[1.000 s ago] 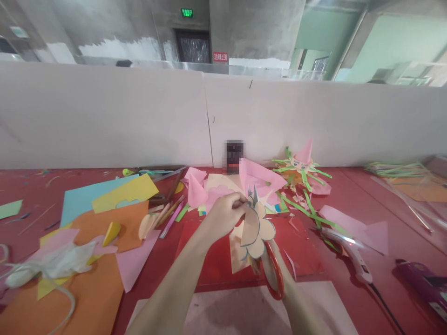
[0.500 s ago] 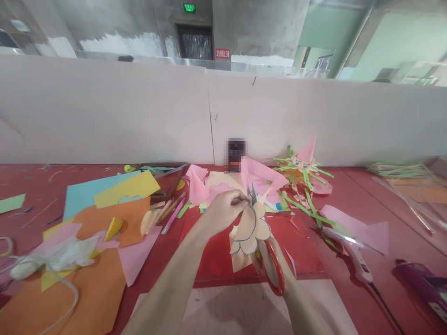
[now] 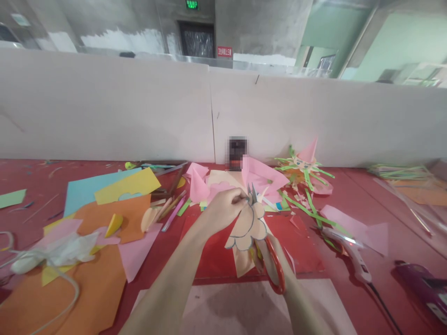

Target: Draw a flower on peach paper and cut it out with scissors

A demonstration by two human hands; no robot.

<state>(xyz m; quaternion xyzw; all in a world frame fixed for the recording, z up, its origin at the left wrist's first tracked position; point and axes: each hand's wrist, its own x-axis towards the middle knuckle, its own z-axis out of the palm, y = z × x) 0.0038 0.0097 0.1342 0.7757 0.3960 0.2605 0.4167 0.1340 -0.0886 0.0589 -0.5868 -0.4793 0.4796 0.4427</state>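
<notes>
My left hand (image 3: 228, 204) pinches the upper left edge of a cream paper cutout (image 3: 244, 223) that has scalloped edges drawn in dark blue. Red-handled scissors (image 3: 275, 267) are in my right hand (image 3: 275, 249), which is partly hidden behind the paper and the handle. The scissor blades point away from me and show at the paper's top edge, close to my left fingertips. Below the cutout hangs a pointed strip of the same cream paper, above a red sheet (image 3: 300, 246) on the table.
Coloured paper sheets (image 3: 101, 274) and a white cable lie at left. A hot glue gun (image 3: 352, 251) with a lit light, a purple tool (image 3: 419, 284) and a paper figure with a pink cone hat (image 3: 307, 158) are at right. A white partition (image 3: 139, 111) stands behind.
The cream paper has turned slightly, its lower scalloped end swinging to the left. Both hands stay in nearly the same place, and the view has shifted a little.
</notes>
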